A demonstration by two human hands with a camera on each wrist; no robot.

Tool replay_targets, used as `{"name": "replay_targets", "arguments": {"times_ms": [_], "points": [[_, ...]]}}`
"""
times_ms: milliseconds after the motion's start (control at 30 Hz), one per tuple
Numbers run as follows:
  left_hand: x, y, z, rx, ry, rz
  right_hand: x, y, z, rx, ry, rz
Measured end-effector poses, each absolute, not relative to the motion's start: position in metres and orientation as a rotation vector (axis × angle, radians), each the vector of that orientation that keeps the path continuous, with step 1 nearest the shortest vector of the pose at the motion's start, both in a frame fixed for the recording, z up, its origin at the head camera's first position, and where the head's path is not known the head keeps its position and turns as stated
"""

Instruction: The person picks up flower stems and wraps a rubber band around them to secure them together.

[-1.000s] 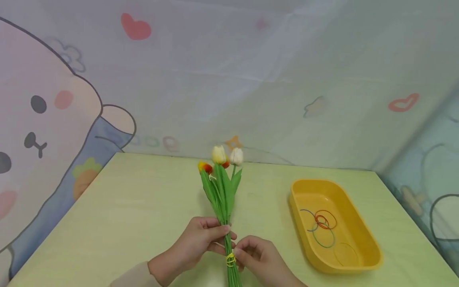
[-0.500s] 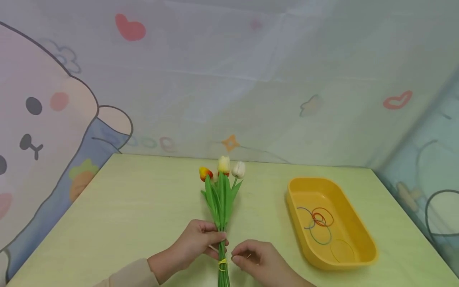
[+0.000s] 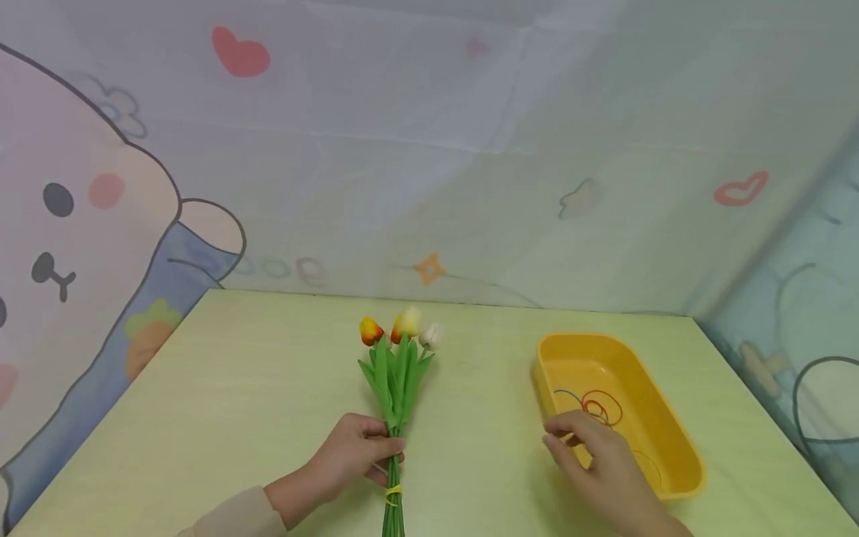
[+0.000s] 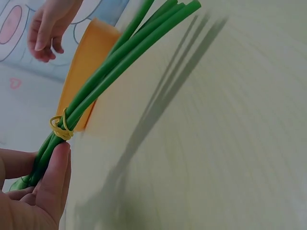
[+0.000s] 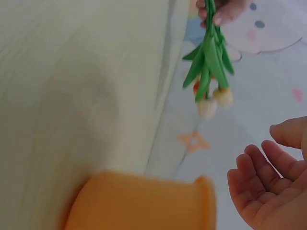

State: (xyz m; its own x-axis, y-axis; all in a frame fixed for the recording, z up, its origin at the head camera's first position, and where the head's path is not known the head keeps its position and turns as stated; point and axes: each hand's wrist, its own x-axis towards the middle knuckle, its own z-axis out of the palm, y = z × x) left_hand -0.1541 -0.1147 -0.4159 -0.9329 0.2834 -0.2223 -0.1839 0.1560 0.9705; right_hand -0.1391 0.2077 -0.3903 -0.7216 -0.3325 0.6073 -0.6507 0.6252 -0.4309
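My left hand (image 3: 352, 456) grips a bunch of artificial tulips (image 3: 396, 380) by the green stems, its thumb across the front. The blooms are orange-yellow, pale yellow and white. Just below the fingers, a yellow rubber band (image 4: 62, 127) is wound around the stems, as the left wrist view shows. The stems' lower ends splay out past it, held above the table. Over the near left side of the yellow tray (image 3: 671, 418) is my right hand (image 3: 604, 462), its fingers loosely bent. In the right wrist view nothing lies in that palm (image 5: 283, 191).
Inside the tray lie several loose rubber bands (image 3: 597, 406), red, blue and others, partly covered by the right hand. The pale green table (image 3: 268, 373) ends at a printed cloth backdrop (image 3: 376, 149) with a cartoon bear on the left.
My right hand has left the banded stems and moved right to the tray. The left hand, still holding the tulips, has shifted slightly left, and the blooms sit lower in view.
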Motion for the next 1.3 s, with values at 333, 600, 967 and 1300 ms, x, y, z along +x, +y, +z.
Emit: {"name": "replay_targets", "arguments": {"times_ms": [333, 600, 967, 1300], "points": [[-0.157, -0.125, -0.423, 0.056, 2.111, 1.827, -0.129, 0.238, -0.402, 0.52, -2.55, 0.731], [-0.159, -0.128, -0.428, 0.035, 2.114, 1.816, -0.124, 0.243, -0.403, 0.342, -2.788, 0.8], [-0.16, -0.124, -0.432, 0.014, 2.115, 1.782, -0.12, 0.246, -0.42, 0.487, -2.606, 0.843], [-0.162, -0.122, -0.436, 0.002, 2.14, 1.746, -0.119, 0.244, -0.421, 0.473, -2.594, 0.833]]}}
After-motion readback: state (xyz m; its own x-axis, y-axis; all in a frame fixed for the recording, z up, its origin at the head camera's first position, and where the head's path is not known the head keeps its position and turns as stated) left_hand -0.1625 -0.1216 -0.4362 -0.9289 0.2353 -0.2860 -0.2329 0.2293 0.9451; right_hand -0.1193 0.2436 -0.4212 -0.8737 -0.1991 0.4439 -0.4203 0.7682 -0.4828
